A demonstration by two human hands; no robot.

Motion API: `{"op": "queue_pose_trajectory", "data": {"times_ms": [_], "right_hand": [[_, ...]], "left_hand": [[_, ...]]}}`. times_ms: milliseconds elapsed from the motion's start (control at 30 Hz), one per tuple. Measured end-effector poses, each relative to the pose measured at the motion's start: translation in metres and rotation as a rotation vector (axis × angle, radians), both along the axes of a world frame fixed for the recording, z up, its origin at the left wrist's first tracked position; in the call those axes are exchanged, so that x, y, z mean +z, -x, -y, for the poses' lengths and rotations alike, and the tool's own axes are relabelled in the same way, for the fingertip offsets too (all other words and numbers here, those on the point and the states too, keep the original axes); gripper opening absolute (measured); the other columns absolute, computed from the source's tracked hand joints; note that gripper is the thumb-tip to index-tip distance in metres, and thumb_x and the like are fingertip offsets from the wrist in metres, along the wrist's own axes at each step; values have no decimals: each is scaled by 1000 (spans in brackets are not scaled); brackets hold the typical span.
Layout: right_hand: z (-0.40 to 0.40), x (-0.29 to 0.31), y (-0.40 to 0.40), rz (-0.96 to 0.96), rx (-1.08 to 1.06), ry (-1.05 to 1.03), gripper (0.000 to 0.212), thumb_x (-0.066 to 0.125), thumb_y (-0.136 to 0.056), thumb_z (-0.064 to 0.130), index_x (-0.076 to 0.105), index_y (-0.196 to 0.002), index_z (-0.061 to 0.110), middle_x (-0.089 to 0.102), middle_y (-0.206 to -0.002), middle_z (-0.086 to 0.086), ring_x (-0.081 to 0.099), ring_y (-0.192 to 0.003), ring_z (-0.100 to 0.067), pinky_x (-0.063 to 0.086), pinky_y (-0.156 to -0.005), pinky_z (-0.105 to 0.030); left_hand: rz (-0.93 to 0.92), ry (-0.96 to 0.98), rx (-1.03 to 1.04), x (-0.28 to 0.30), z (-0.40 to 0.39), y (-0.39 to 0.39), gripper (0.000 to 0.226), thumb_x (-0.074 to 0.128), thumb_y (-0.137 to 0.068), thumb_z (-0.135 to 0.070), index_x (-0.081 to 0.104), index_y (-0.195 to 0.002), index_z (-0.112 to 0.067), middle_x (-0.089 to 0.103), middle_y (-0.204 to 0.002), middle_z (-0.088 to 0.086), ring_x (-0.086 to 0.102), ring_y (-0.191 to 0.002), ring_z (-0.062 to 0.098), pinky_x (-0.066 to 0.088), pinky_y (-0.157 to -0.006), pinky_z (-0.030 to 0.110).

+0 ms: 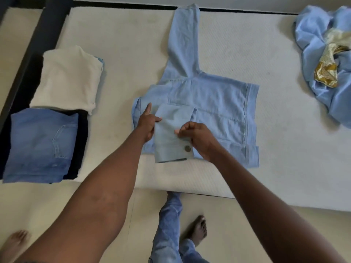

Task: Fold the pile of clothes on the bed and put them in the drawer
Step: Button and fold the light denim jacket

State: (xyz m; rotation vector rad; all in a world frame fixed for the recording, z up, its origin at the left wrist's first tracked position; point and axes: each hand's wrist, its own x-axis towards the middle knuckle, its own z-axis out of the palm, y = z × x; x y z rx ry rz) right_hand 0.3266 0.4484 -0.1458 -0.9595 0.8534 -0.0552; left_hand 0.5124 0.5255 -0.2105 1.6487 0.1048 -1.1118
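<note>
No writing is readable. Left hand (147, 123) and right hand (191, 136) pinch the folded sleeve (171, 135) over the denim jacket (214, 107); bare mattress (123, 59) lies beyond the fingertips.

A black bed frame (38, 35) borders the mattress (left side), above pale floor (57, 196).
</note>
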Motion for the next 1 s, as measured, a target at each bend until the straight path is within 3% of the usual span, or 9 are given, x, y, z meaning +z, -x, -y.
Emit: {"op": "queue_pose_trajectory", "data": {"times_ms": [100, 200, 367, 433, 533, 667, 800, 900, 1000], "right_hand": [[-38, 0, 20, -50, -58, -9, 33, 71, -74, -12, 60, -93, 13, 55, -83, -4, 55, -71, -16, 44, -54, -24], [-55, -5, 30, -219, -256, -82, 52, 70, -73, -11, 51, -115, 11, 57, -94, -10, 54, -76, -22, 44, -62, -31], [-65, -13, 40, -161, -70, -331, 39, 59, -82, -12, 56, -113, 11, 67, -115, -19, 67, -91, -30, 56, -81, -43], [-71, -10, 43, -49, -23, -385, 59, 59, -85, -12, 51, -128, 29, 66, -125, -9, 68, -103, -25, 55, -90, -43], [-72, -2, 49, 56, 130, -404, 46, 58, -89, -8, 64, -128, 17, 68, -119, -9, 66, -104, -25, 55, -89, -38], [-72, 0, 58, 75, 222, -380, 27, 65, -84, 0, 73, -107, 12, 67, -109, -13, 59, -103, -31, 46, -97, -46], [-80, -3, 62, 90, 158, -445, 20, 66, -82, 9, 74, -100, 14, 66, -104, -12, 59, -93, -28, 48, -82, -39], [-87, -5, 64, 167, -13, -535, 24, 68, -84, 18, 72, -107, 12, 66, -108, -12, 65, -92, -24, 57, -77, -36], [-92, -7, 63, 270, -219, -612, 39, 72, -80, 12, 68, -119, 7, 66, -108, -12, 69, -89, -19, 59, -80, -29]], "left_hand": [[65, -20, 82, -13, -37, 14, 53, 44, -82, 9, 77, -107, -24, 63, -115, 3, 58, -88, 25, 49, -80, 38], [31, -98, 45, -19, -66, 17, 46, 45, -79, 4, 81, -86, -24, 65, -101, 10, 55, -87, 27, 47, -80, 38], [83, -92, -203, -4, -56, 11, 23, 61, -90, -7, 75, -97, -24, 71, -103, -2, 64, -87, 14, 50, -71, 22], [40, -93, -352, -4, -42, 6, 22, 67, -90, -13, 73, -108, -22, 71, -106, -4, 66, -95, 12, 52, -77, 21], [4, -129, -521, -11, -24, 3, 32, 68, -89, -7, 69, -121, -11, 68, -120, 3, 62, -112, 15, 49, -95, 24], [49, -114, -320, -24, -16, 7, 43, 63, -89, 5, 64, -129, -10, 63, -128, 13, 64, -106, 24, 56, -83, 27], [15, -87, -285, -40, -20, 8, 57, 62, -90, 5, 52, -142, -16, 54, -140, 11, 61, -107, 22, 55, -79, 25], [310, -142, -523, -45, -23, 7, 66, 67, -90, -8, 41, -149, -23, 43, -150, 3, 47, -129, 16, 43, -99, 23], [1012, -285, -703, -48, -28, 7, 54, 68, -88, -15, 55, -140, -21, 52, -132, 14, 55, -115, 32, 48, -95, 41]]}}
